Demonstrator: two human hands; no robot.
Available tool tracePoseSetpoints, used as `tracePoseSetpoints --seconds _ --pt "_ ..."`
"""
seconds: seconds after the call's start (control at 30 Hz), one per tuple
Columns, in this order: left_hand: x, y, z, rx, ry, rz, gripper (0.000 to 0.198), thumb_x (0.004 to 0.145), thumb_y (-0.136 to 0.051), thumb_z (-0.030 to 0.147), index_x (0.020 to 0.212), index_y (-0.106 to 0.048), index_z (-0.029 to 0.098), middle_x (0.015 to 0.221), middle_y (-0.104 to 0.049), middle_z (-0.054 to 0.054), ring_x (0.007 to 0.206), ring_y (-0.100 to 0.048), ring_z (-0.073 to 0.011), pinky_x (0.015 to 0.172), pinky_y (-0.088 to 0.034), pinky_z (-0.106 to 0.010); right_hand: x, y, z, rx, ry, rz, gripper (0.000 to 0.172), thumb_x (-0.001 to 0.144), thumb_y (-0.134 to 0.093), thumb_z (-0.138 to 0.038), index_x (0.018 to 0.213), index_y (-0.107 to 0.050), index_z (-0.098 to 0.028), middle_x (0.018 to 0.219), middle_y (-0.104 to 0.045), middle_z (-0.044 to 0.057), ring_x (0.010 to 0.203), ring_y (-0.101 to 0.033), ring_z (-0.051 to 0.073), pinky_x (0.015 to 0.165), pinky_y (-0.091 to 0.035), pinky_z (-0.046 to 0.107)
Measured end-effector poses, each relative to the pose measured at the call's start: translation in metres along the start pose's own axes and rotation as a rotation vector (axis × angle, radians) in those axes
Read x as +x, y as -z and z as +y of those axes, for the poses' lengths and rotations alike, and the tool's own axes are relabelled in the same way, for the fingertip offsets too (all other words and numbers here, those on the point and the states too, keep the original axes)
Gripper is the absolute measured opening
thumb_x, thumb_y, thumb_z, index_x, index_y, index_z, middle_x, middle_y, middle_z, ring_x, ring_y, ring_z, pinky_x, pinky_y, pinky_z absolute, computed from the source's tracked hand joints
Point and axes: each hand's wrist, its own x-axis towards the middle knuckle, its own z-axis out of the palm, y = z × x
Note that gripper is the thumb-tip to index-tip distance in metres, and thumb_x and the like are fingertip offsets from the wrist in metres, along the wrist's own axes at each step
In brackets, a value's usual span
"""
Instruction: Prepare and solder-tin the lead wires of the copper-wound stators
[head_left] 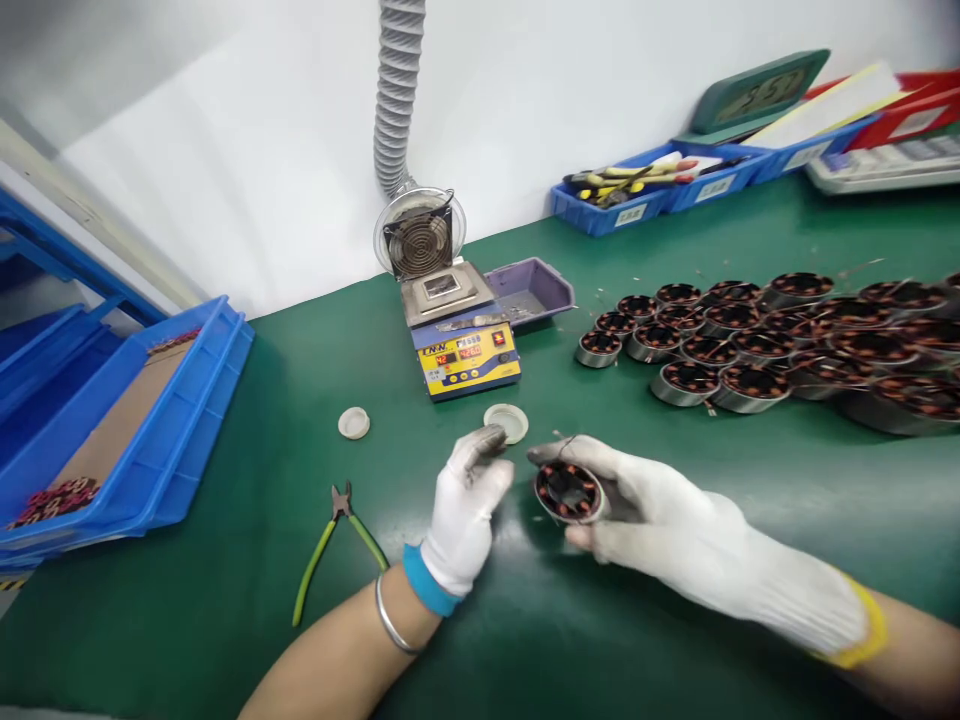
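My right hand [645, 510], in a white glove with a yellow cuff, grips a motor stator [568, 492], a metal ring with copper windings and a black inner part. Thin wire ends stick up from its top edge. My left hand [469, 500], in a white glove with a blue cuff and darkened fingertips, is apart from the stator. Its thumb and fingers are loosely bent with a gap between them, and nothing shows in them. Just beyond its fingertips lies a shallow white dish [507, 422]; whether they touch I cannot tell. Green-handled cutting pliers [341, 505] lie spread to the left.
A yellow-fronted solder pot [471, 360] stands mid-table beneath an exhaust hose [399, 90], beside a purple tray [551, 280]. Several stators [750, 385] crowd the right. A small white lid [354, 423] lies left. Blue bins [187, 400] stand far left; a tool bin [600, 215] sits behind.
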Motion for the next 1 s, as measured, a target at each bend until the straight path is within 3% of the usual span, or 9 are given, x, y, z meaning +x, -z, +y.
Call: tracePoseSetpoints --seconds 0.1,0.2,0.33,0.43,0.53,0.63,0.73,0.87,1.0 --pt "0.005 0.001 0.004 -0.034 0.090 -0.195 0.051 0.076 -0.091 0.051 0.115 -0.080 0.018 0.130 -0.077 -0.016 0.126 -0.069 -0.0361 0.113 -0.054 -0.051 -0.001 0.004 -0.005 0.074 -0.152 -0.225 0.075 0.061 -0.081 -0.027 0.135 -0.067 -0.024 0.100 -0.076 0.006 0.089 -0.073 0.027 0.076 -0.062 0.036" --pt "0.003 0.000 0.010 0.041 0.119 -0.269 0.033 0.077 -0.089 0.047 0.089 -0.082 0.017 0.125 -0.078 -0.017 0.120 -0.072 -0.0354 0.108 -0.056 -0.047 -0.004 0.001 -0.012 0.135 -0.262 -0.316 0.057 0.057 -0.077 -0.021 0.114 -0.067 -0.023 0.087 -0.070 0.002 0.080 -0.066 0.021 0.068 -0.055 0.030" --pt "0.004 -0.003 0.012 0.119 0.158 -0.168 0.035 0.075 -0.089 0.045 0.062 -0.070 0.019 0.103 -0.080 -0.012 0.098 -0.074 -0.0275 0.093 -0.059 -0.038 -0.006 0.006 -0.032 0.278 -0.340 -0.519 0.046 0.050 -0.066 -0.020 0.096 -0.060 -0.021 0.076 -0.058 -0.004 0.067 -0.049 0.011 0.056 -0.039 0.022" --pt "0.009 -0.003 0.009 0.037 0.186 0.000 0.046 0.073 -0.089 0.057 0.063 -0.066 0.018 0.082 -0.075 -0.008 0.077 -0.068 -0.0196 0.078 -0.057 -0.033 -0.008 0.013 -0.045 0.362 -0.360 -0.589 0.051 0.045 -0.058 -0.019 0.096 -0.062 -0.022 0.075 -0.058 -0.004 0.064 -0.048 0.011 0.055 -0.038 0.022" --pt "0.013 0.000 0.009 -0.144 0.161 0.001 0.058 0.074 -0.081 0.074 0.074 -0.068 0.018 0.081 -0.073 -0.007 0.069 -0.066 -0.0177 0.069 -0.056 -0.032 -0.009 0.015 -0.046 0.409 -0.300 -0.537 0.050 0.048 -0.061 -0.020 0.097 -0.068 -0.024 0.076 -0.063 -0.001 0.064 -0.052 0.014 0.054 -0.042 0.024" --pt "0.012 0.001 0.013 -0.006 0.151 -0.104 0.043 0.072 -0.087 0.056 0.076 -0.069 0.018 0.078 -0.072 -0.005 0.066 -0.063 -0.0164 0.066 -0.054 -0.030 -0.006 0.015 -0.038 0.449 -0.194 -0.407 0.042 0.056 -0.074 -0.028 0.097 -0.071 -0.023 0.076 -0.067 0.002 0.061 -0.054 0.015 0.053 -0.045 0.026" --pt "0.009 0.002 0.013 0.197 0.140 -0.065 0.028 0.074 -0.084 0.040 0.070 -0.065 0.020 0.064 -0.064 -0.001 0.061 -0.057 -0.0147 0.062 -0.051 -0.029 0.002 0.015 -0.030 0.456 -0.152 -0.264 0.053 0.056 -0.085 -0.042 0.103 -0.072 -0.021 0.077 -0.070 0.005 0.061 -0.058 0.018 0.054 -0.051 0.030" --pt "0.011 0.007 0.006 0.182 0.107 -0.063 0.036 0.073 -0.084 0.044 0.064 -0.057 0.021 0.063 -0.060 0.000 0.059 -0.055 -0.0142 0.058 -0.047 -0.027 0.009 0.016 -0.019 0.430 -0.131 -0.127 0.067 0.053 -0.090 -0.057 0.107 -0.073 -0.020 0.080 -0.072 0.007 0.065 -0.063 0.021 0.054 -0.052 0.030" --pt "0.012 0.006 0.005 0.101 0.153 -0.130 0.036 0.075 -0.083 0.050 0.073 -0.062 0.020 0.067 -0.063 0.000 0.060 -0.058 -0.0150 0.061 -0.050 -0.030 0.009 0.016 -0.014 0.377 -0.059 -0.136 0.070 0.058 -0.088 -0.065 0.108 -0.074 -0.019 0.088 -0.076 0.010 0.070 -0.068 0.024 0.058 -0.057 0.033"
